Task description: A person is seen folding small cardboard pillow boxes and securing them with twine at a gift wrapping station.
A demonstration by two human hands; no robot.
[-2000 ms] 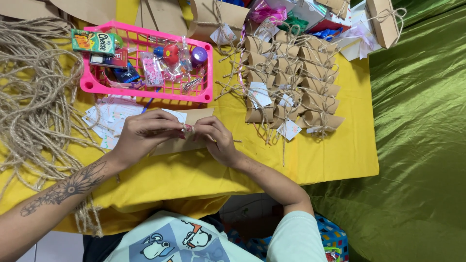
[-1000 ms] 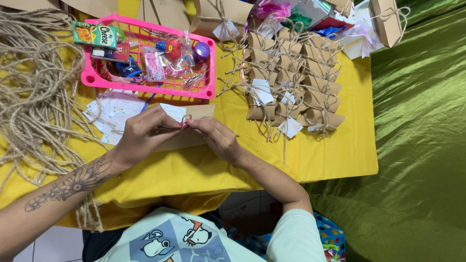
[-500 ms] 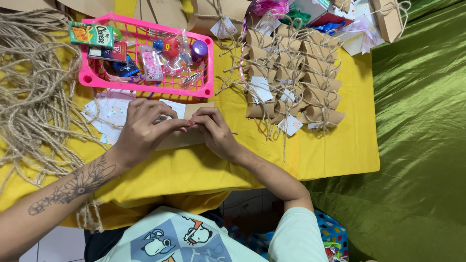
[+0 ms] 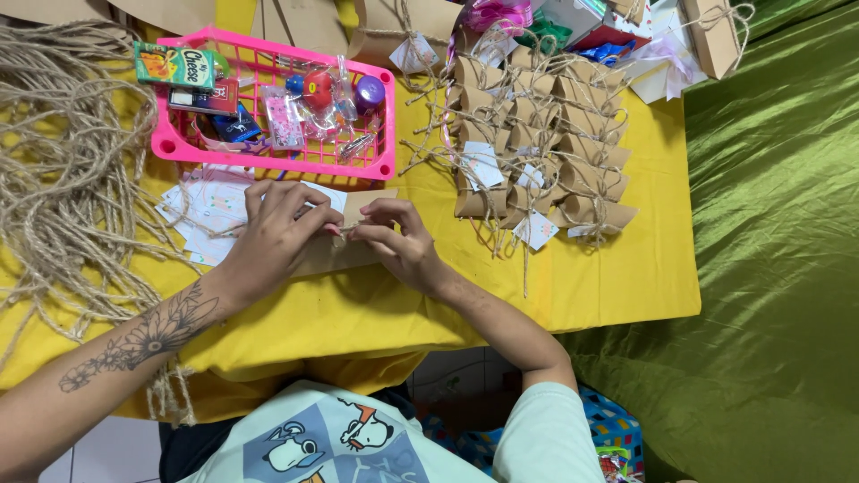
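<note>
Yellow-clothed table (image 4: 608,286), crowded with craft bits. Both hands meet over a brown paper bag (image 4: 362,255) lying flat, long axis left-right. Left hand (image 4: 282,237) and right hand (image 4: 398,241) pinch jute twine (image 4: 344,229) between their fingertips, dead centre.

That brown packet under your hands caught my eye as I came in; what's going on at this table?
A person is working with both hands on a flat brown paper packet lying on the yellow tablecloth. The left hand presses it down while the right hand pinches a bit of twine at its top edge. A pink basket of small trinkets sits just behind, loose jute twine lies to the left, and a pile of tied, tagged packets is on the right.
</note>
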